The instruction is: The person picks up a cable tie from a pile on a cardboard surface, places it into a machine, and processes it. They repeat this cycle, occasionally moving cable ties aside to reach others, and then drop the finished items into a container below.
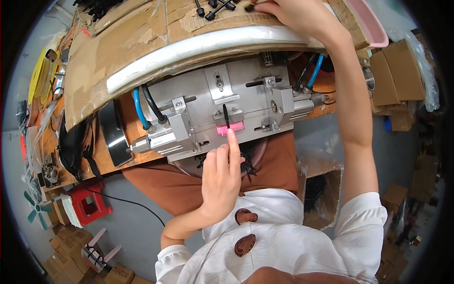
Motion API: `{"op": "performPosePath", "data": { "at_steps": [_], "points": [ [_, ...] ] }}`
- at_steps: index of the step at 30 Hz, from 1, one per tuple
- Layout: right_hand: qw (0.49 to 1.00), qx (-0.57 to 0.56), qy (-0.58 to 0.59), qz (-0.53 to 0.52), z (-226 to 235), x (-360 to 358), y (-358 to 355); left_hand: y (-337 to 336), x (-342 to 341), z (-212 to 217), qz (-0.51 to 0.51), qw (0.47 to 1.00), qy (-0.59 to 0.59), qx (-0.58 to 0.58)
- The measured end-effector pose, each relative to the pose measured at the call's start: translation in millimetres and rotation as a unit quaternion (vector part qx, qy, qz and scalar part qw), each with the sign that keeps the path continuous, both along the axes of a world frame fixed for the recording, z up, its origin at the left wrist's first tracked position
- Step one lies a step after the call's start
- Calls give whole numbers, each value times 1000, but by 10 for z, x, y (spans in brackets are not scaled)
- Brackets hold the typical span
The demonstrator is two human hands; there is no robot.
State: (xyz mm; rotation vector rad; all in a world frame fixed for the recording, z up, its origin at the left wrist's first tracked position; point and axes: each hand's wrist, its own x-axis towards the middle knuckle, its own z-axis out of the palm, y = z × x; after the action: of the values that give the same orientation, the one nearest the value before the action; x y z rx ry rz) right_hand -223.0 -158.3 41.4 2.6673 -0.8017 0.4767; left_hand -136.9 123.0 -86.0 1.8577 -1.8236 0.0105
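The left hand (221, 173) extends its index finger to the pink block (238, 126) at the slim black rod's (226, 113) end, other fingers loosely bent. I cannot tell whether the right hand's (300, 16) fingers grip anything.

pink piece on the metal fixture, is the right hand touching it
No, the right hand is over the cardboard, away from the pink piece.

a hand could pass over the metal plate (253, 100) beside the black stick (226, 113); metal blocks (283, 103) hem that gap left and right, the white padded edge (203, 46) behind, the left hand (221, 176) in front.
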Motion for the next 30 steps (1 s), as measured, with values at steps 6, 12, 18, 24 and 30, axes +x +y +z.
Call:
{"op": "performPosePath", "data": {
  "at_steps": [6,12,18,24,30],
  "points": [
    [903,336,-258,73,41,-146,213,-103,-55,-56,18,997,-67,32],
    [831,380,-399,75,-349,-529,1247,-110,112,134,-21,997,-52,48],
    [907,276,-298,115,-1254,-475,2065,-1308,910,870,14,970,-95,-224],
    [915,289,-268,87,-1487,-291,2107,-1808,1083,1272,-68,991,99,58],
    [932,297,-181,99,-1203,-375,2015,-1393,1641,1118,-126,975,163,80]
  ]
}}
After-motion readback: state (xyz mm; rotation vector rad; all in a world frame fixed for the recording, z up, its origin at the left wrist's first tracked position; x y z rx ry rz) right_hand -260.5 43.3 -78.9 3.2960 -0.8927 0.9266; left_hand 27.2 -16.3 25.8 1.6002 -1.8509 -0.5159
